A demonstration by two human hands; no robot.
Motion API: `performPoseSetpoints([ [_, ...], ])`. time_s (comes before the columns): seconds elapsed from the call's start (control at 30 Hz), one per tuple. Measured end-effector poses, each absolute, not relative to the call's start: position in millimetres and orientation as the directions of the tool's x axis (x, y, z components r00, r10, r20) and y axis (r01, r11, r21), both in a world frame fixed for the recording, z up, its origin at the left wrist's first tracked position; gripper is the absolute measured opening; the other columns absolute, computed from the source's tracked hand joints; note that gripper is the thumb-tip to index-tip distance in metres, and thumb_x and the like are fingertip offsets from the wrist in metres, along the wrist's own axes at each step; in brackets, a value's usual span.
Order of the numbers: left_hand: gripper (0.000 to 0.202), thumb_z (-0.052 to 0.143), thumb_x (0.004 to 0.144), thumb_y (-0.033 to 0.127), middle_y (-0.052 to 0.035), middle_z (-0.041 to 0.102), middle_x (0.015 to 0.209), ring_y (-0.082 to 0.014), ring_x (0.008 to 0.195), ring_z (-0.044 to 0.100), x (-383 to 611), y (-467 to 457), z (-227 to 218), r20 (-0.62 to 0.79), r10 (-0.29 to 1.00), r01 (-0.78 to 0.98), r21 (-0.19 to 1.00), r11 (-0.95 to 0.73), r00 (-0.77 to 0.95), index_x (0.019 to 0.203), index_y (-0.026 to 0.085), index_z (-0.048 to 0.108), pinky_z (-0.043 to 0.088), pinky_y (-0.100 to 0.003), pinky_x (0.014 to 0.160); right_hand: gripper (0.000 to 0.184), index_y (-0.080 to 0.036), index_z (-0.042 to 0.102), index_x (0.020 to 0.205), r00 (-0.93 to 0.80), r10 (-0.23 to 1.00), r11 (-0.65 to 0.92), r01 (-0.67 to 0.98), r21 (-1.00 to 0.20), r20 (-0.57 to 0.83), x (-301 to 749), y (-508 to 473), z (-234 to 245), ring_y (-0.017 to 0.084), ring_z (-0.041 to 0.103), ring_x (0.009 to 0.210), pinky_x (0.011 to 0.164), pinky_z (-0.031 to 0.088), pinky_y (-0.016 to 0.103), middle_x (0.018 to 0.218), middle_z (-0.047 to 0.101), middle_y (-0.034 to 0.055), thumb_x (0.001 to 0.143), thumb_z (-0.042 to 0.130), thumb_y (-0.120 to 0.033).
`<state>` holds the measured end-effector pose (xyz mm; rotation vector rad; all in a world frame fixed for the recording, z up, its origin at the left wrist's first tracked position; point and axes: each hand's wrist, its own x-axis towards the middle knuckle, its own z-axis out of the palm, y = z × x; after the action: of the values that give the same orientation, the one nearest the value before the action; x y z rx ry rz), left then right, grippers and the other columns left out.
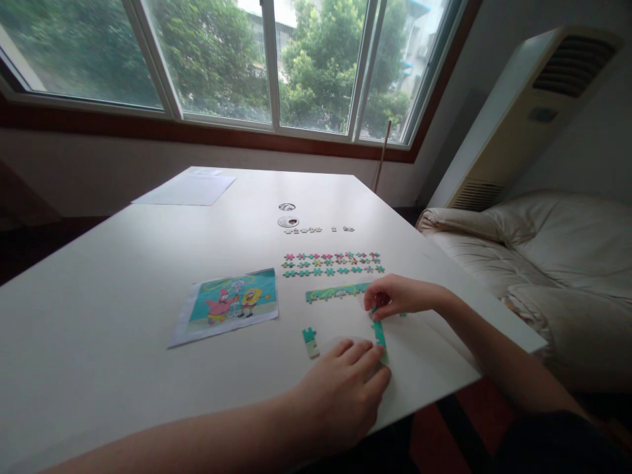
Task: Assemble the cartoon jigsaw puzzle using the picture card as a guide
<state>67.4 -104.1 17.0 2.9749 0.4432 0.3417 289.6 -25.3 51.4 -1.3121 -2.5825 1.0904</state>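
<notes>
A narrow green jigsaw strip runs toward me on the white table. My left hand lies low over it, with thumb and index finger closed about its near end. At the strip's far end, the fingertips of my right hand pinch a small jigsaw piece, mostly hidden by the fingers. Beyond lies a joined top-edge strip, whose right end the right hand covers. A joined pair of pieces, teal and pale green, sits left of my hands. Another green piece shows beneath my right wrist.
Rows of loose jigsaw pieces lie past the strips, with more pieces farther off. A cartoon picture sheet is on the left. Two round items and paper sheets lie farther back. A cream sofa stands at right.
</notes>
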Motion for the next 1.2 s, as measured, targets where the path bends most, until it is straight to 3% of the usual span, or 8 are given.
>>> performPoseSetpoints([
  [0.17,0.026,0.045,0.088,0.025,-0.0090,0.050,0.125,-0.0236,0.111,0.046,67.0,-104.2,17.4,0.196,0.302,0.279,0.135,-0.951,0.933,0.112,0.016,0.050,0.037,-0.038,0.095,0.020,-0.015,0.062,0.084,-0.631,0.753,0.457,0.705,-0.543,-0.186,291.1,-28.6,56.8,0.009,0.053,0.064,0.060,0.044,0.021,0.091,0.054,0.0045,0.074,0.064,-0.032],
  [0.37,0.025,0.044,0.088,0.025,-0.0115,0.048,0.127,-0.0242,0.110,0.046,66.6,-104.5,19.9,0.195,0.300,0.281,0.118,-0.952,0.934,0.110,0.015,0.050,0.037,-0.037,0.094,0.019,-0.016,0.060,0.078,-0.548,0.802,0.403,0.790,-0.461,-0.237,302.9,-27.7,68.8,0.012,0.052,0.066,0.058,0.040,0.022,0.072,0.059,0.0019,0.080,0.056,-0.035],
  [0.5,0.024,0.044,0.088,0.024,-0.0112,0.054,0.113,-0.0247,0.106,0.048,67.3,-105.1,20.9,0.176,0.299,0.282,0.117,-0.952,0.938,0.109,0.014,0.050,0.038,-0.037,0.091,0.023,-0.016,0.060,0.079,-0.536,0.768,0.356,0.812,-0.462,-0.351,300.8,-28.3,64.4,0.012,0.052,0.062,0.055,0.038,0.021,0.069,0.058,0.0006,0.076,0.060,-0.039],
  [0.6,0.024,0.043,0.088,0.024,-0.0100,0.055,0.109,-0.0242,0.104,0.049,68.0,-105.4,19.2,0.180,0.307,0.288,0.125,-0.949,0.935,0.110,0.014,0.050,0.038,-0.037,0.091,0.028,-0.016,0.059,0.079,-0.522,0.776,0.352,0.824,-0.444,-0.354,295.1,-30.1,59.2,0.011,0.050,0.059,0.051,0.035,0.019,0.066,0.056,-0.0010,0.070,0.067,-0.041],
  [0.97,0.031,0.042,0.091,0.032,-0.0129,0.045,0.132,-0.0276,0.116,0.043,68.6,-99.7,22.0,0.197,0.248,0.241,0.058,-0.969,0.949,0.114,0.014,0.050,0.036,-0.041,0.095,0.025,-0.016,0.060,0.079,-0.489,0.790,0.315,0.841,-0.439,-0.370,301.4,-22.6,56.2,0.008,0.044,0.055,0.049,0.032,0.018,0.060,0.048,-0.0048,0.066,0.071,-0.033],
  [1.2,0.039,0.050,0.088,0.033,-0.0113,0.044,0.135,-0.0297,0.122,0.040,29.8,-69.6,28.6,0.199,0.424,0.434,-0.011,-0.901,0.884,0.123,0.017,0.046,0.033,-0.046,0.098,0.028,-0.016,0.060,0.081,-0.472,0.812,0.288,0.835,-0.469,-0.343,315.8,-11.2,50.6,0.009,0.043,0.055,0.051,0.031,0.020,0.061,0.046,-0.0048,0.066,0.069,-0.038],
])
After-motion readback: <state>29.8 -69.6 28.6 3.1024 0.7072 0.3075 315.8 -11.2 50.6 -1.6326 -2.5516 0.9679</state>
